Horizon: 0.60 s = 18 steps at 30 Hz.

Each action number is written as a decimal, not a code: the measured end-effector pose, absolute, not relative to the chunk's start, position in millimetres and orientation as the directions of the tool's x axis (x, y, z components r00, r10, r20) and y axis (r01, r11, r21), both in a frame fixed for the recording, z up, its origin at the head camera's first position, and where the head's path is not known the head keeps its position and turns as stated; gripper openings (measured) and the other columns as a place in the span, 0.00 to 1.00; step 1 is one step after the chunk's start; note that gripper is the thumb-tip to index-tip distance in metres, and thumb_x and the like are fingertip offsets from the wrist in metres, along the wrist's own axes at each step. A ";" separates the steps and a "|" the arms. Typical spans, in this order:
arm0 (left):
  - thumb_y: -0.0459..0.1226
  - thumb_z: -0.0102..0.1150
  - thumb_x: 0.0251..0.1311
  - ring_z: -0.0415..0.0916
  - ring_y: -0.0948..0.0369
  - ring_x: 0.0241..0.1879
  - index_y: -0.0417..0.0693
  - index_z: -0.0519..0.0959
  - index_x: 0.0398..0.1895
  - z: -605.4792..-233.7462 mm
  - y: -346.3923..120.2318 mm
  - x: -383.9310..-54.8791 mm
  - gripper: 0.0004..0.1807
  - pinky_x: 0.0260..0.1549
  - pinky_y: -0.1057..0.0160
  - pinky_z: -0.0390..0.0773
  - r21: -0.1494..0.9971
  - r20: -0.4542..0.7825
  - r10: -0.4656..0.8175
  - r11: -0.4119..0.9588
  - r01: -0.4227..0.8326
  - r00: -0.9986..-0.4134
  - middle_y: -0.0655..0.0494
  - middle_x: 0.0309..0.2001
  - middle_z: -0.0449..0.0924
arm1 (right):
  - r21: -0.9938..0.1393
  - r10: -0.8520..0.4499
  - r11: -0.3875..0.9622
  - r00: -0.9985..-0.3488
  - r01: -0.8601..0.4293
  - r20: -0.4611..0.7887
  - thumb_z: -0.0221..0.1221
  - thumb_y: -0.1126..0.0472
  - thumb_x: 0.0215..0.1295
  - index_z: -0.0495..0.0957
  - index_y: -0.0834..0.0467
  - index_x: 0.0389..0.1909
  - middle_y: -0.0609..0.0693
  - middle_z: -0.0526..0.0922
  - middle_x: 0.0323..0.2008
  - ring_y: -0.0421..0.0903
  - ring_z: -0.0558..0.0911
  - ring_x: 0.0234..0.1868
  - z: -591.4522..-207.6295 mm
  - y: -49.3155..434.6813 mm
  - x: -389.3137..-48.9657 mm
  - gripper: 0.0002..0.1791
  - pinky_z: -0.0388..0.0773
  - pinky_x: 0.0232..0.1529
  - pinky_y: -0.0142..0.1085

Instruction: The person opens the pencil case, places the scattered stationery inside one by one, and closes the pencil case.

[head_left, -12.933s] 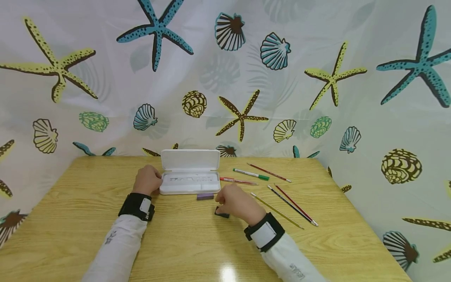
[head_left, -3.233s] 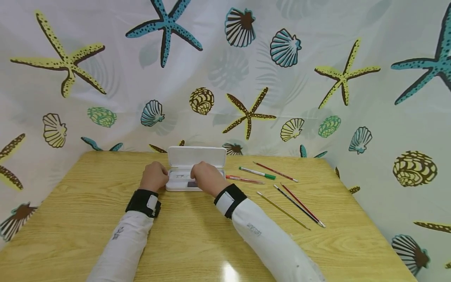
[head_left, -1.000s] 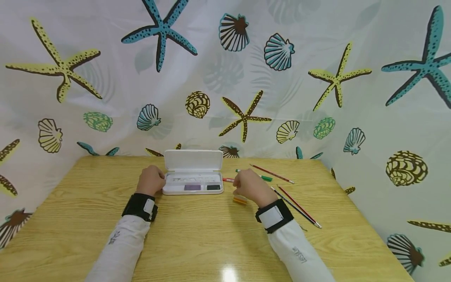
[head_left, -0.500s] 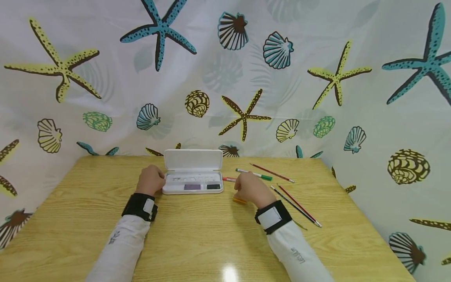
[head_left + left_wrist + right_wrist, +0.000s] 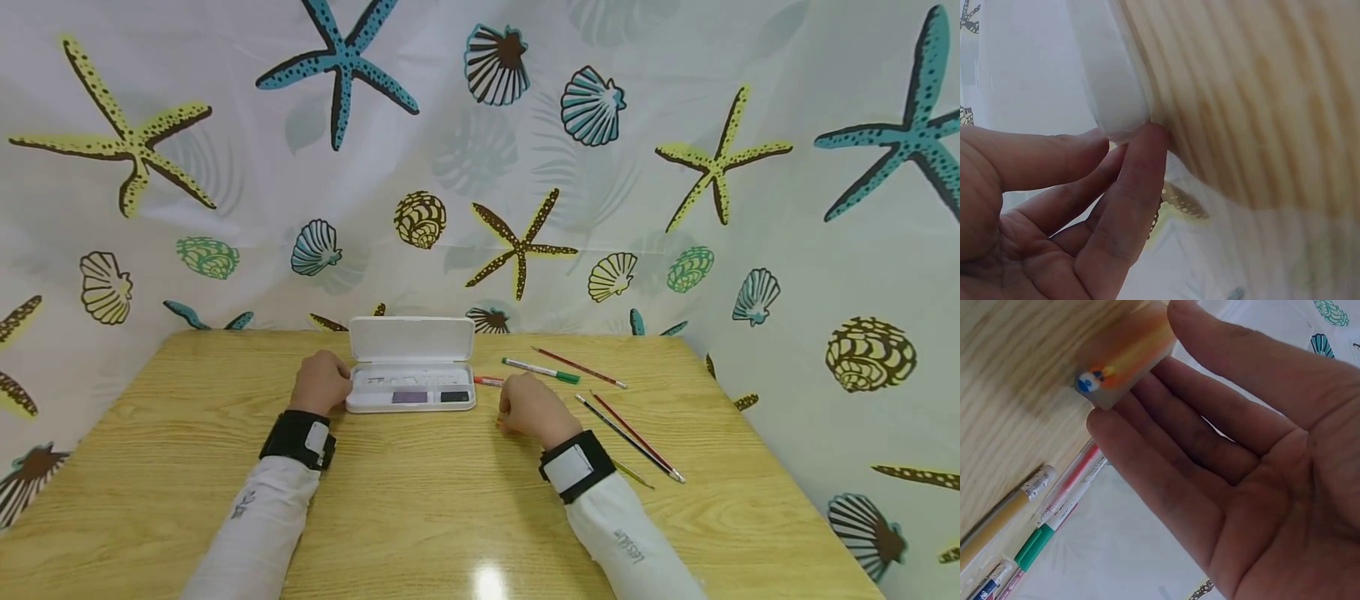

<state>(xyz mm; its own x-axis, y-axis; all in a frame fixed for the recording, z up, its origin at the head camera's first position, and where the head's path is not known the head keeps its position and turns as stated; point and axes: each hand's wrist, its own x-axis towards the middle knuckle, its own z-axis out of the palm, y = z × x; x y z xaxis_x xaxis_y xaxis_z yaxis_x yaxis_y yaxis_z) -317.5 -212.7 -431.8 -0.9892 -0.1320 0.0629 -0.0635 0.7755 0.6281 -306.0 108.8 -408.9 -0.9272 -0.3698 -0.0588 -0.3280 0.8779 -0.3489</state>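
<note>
nearest, a slim yellow pencil (image 5: pixel 632 473) lies on the wood-grain counter (image 5: pixel 420 500), partly hidden by the right wrist. next, the right hand (image 5: pixel 534 410) pinches a small translucent orange block (image 5: pixel 1125 353) between thumb and fingers; whether it touches the wood is hard to tell. farther, the left hand's (image 5: pixel 318 383) fingers pinch the left end of an open white plastic case (image 5: pixel 411 408), holding a flat purple block (image 5: pixel 409 397) and a black block (image 5: pixel 453 397). beyond the right hand lies a green-capped white marker (image 5: pixel 540 369).
</note>
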 end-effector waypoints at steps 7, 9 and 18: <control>0.25 0.58 0.55 0.80 0.46 0.31 0.26 0.84 0.37 -429.7 -213.5 -318.0 0.10 0.27 0.56 0.79 0.638 0.042 -0.132 0.767 -0.075 -0.990 0.35 0.36 0.83 | -0.350 -0.354 0.882 -0.934 -0.314 -0.055 0.77 0.69 0.50 0.84 0.60 0.24 0.47 0.78 0.24 0.42 0.73 0.24 -412.4 109.7 -308.0 0.10 0.71 0.28 0.34; 0.25 0.58 0.55 0.80 0.47 0.31 0.27 0.84 0.37 -429.7 -213.7 -318.4 0.09 0.27 0.56 0.79 0.638 0.040 -0.133 0.766 -0.077 -0.990 0.36 0.35 0.83 | -0.349 -0.351 0.883 -0.935 -0.313 -0.051 0.78 0.69 0.49 0.85 0.60 0.26 0.48 0.80 0.26 0.42 0.75 0.26 -413.1 109.9 -308.1 0.10 0.74 0.30 0.35; 0.26 0.58 0.56 0.78 0.49 0.29 0.28 0.85 0.35 -430.3 -213.3 -319.1 0.08 0.25 0.58 0.76 0.641 0.030 -0.141 0.762 -0.089 -0.990 0.38 0.33 0.83 | -0.349 -0.347 0.885 -0.936 -0.307 -0.057 0.77 0.69 0.50 0.84 0.59 0.26 0.48 0.80 0.26 0.43 0.76 0.27 -413.4 109.7 -308.4 0.10 0.75 0.31 0.35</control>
<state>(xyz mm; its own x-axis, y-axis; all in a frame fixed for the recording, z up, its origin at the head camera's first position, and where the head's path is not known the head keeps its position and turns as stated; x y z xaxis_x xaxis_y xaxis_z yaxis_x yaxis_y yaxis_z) -319.1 -213.3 -430.3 -0.9895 -0.1413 0.0304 -0.0892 0.7624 0.6409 -308.4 109.7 -413.4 -0.9360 -0.3474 -0.0569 -0.3074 0.8855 -0.3485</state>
